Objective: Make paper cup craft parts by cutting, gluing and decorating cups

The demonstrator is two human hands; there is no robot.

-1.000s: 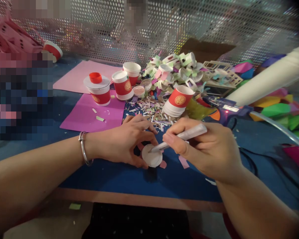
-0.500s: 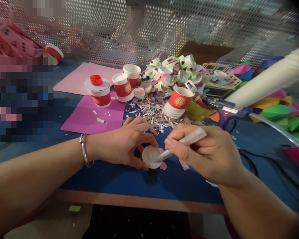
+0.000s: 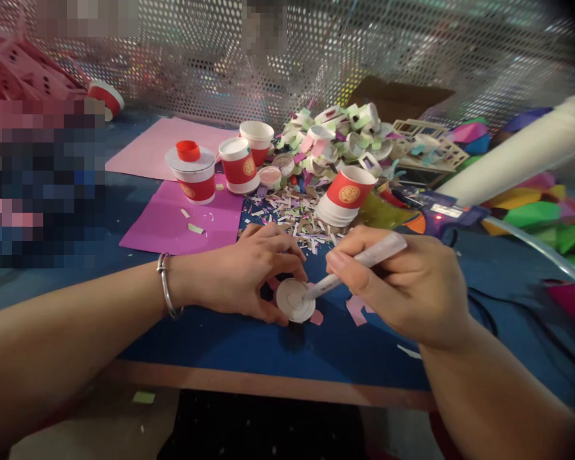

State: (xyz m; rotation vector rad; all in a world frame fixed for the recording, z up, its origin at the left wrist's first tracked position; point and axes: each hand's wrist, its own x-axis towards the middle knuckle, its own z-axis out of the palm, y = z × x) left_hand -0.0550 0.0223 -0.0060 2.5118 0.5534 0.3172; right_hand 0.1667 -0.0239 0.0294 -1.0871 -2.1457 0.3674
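Note:
Between the thumb and fingers of my left hand [image 3: 263,271] is a small white paper cup piece [image 3: 296,300], its round face tilted up toward me. Pink paper tabs [image 3: 317,317] stick out around it. My right hand [image 3: 402,287] grips a whitish pen [image 3: 359,265] in a writing hold, its tip on or just over the round face; contact cannot be made out. Pink paper scraps [image 3: 358,310] lie on the blue table below the right hand. The underside of the cup piece is hidden by my left fingers.
Red-and-white paper cups [image 3: 239,166] stand behind my hands, one on purple paper [image 3: 172,223]. A pile of cut cup pieces [image 3: 335,134] and paper shreds [image 3: 297,211] lies beyond. At right are a blue glue gun [image 3: 443,214] with a lit red light, a cable [image 3: 489,297] and a thick white tube [image 3: 503,156].
The pen tip has moved a little up and away from the lower right of the round face. My left hand keeps its hold; the whole view has shifted slightly.

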